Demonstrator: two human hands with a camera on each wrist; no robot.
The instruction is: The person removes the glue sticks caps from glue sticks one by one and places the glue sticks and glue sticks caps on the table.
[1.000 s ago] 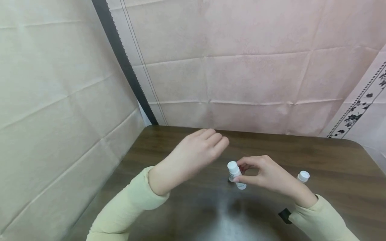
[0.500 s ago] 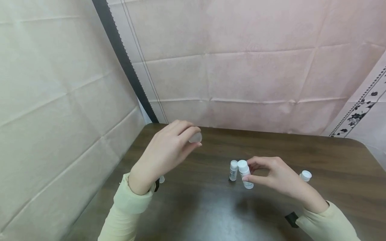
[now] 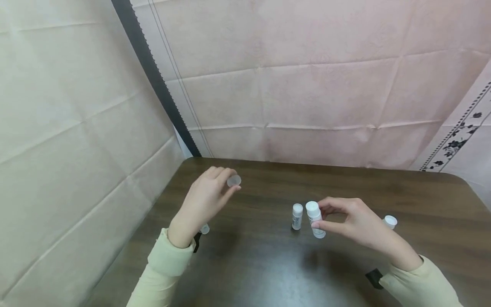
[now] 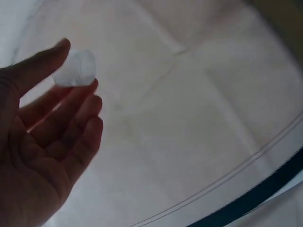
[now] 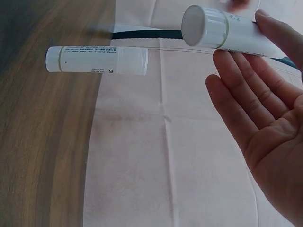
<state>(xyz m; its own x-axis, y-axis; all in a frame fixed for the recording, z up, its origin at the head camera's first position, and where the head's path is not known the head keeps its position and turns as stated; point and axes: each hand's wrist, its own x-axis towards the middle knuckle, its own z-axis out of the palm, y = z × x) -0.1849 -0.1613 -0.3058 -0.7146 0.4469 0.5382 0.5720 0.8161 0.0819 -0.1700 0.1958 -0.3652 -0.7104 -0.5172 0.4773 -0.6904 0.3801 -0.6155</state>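
Note:
In the head view my left hand (image 3: 205, 198) is raised over the left part of the table, pinching a small translucent cap (image 3: 234, 181) between thumb and fingertips. The left wrist view shows this cap (image 4: 75, 69) as a short, cloudy cup shape. My right hand (image 3: 350, 221) pinches a white lip balm tube (image 3: 315, 218) with thumb and fingers, slightly tilted and just above the table. Its round base end and green ring show in the right wrist view. A similar tube (image 3: 297, 216) stands upright beside it, apart, with a translucent end (image 5: 132, 60) and printed label.
Behind my right wrist a white-topped container (image 3: 390, 221) is partly hidden. A small translucent piece (image 3: 205, 229) shows by my left wrist. The brown wooden table (image 3: 253, 264) has rounded corners and meets a cloth-covered wall (image 3: 314, 102) at the back and left.
My left hand has moved left, away from the tubes, and the cap in it has come into sight. The right hand has shifted slightly right with its tube, uncovering the standing one.

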